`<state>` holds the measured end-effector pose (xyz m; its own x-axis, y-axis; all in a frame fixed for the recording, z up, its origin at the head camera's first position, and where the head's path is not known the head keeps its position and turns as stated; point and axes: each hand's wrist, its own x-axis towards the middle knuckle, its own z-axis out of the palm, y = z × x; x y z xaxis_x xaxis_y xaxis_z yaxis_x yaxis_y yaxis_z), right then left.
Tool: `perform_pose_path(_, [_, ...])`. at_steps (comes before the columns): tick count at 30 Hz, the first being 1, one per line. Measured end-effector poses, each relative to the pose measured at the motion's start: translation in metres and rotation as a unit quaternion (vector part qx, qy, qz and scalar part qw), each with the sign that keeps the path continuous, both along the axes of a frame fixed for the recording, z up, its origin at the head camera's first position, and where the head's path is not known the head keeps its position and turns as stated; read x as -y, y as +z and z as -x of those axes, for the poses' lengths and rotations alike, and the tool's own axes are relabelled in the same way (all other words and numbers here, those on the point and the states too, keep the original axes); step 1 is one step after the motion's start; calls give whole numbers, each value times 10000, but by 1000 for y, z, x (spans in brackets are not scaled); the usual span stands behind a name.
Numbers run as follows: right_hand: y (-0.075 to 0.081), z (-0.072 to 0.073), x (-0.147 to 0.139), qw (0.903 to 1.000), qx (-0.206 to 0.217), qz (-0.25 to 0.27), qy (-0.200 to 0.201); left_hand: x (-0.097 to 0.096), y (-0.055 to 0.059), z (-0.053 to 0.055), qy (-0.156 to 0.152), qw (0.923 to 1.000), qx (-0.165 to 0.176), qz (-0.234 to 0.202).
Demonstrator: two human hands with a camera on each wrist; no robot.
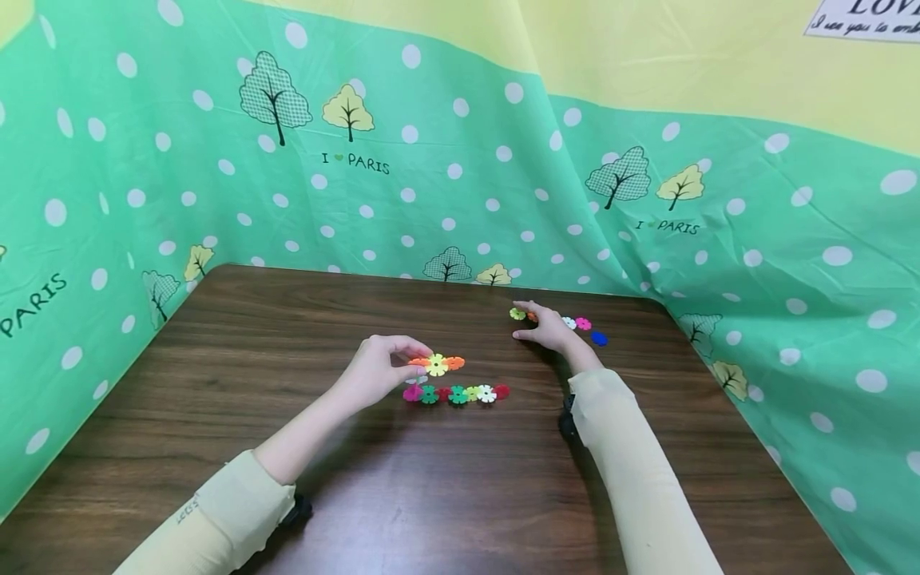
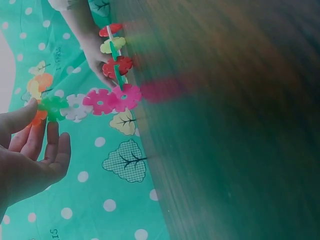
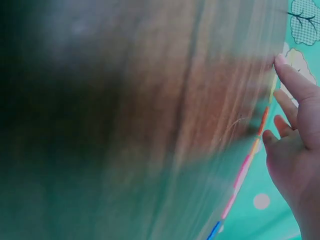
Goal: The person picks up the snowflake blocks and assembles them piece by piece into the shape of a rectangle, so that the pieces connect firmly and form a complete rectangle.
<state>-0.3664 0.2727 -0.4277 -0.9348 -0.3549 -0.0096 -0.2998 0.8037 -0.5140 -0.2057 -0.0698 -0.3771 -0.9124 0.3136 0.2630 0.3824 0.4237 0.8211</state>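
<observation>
My left hand [image 1: 374, 372] pinches one end of a linked chain of flower-shaped plastic discs, at an orange disc beside a green disc [image 2: 53, 108]. White and pink discs lead down from there to a lower row with a green disc [image 1: 458, 394] and a red disc [image 1: 501, 391]. A yellow disc [image 1: 436, 365] and another orange one extend along the held end. Toward the back right, my right hand [image 1: 552, 329] reaches over loose discs, thumb and fingers apart. Nearest its fingertips are a yellow-green disc [image 1: 517, 314] and an orange disc [image 1: 532, 316].
Beyond the right hand lie a white disc [image 1: 569, 323], a pink disc [image 1: 584, 323] and a blue disc [image 1: 600, 339]. The dark wooden table [image 1: 460, 495] meets a green dotted curtain [image 1: 402, 192] along its back and sides.
</observation>
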Motion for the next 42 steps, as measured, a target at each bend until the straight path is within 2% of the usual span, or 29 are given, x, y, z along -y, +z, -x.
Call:
perform_pose_path(6, [-1, 2, 0, 9998, -146, 108, 43, 0, 0, 0, -12, 10000, -46, -2])
perform_pose_path(13, [-1, 2, 1, 9996, -113, 265, -40, 1, 0, 1, -29, 9999, -107, 22])
perform_pose_path(27, [-1, -2, 2, 9991, -152, 287, -256, 3, 1, 1, -39, 10000, 58, -21])
perform_pose_path(36, [5, -7, 8, 9980, -594, 194, -85, 3, 2, 1, -96, 9997, 209, -107])
perform_pose_path(42, [11, -14, 15, 9984, -437, 352, -32, 3, 1, 1, -18, 9999, 158, -2])
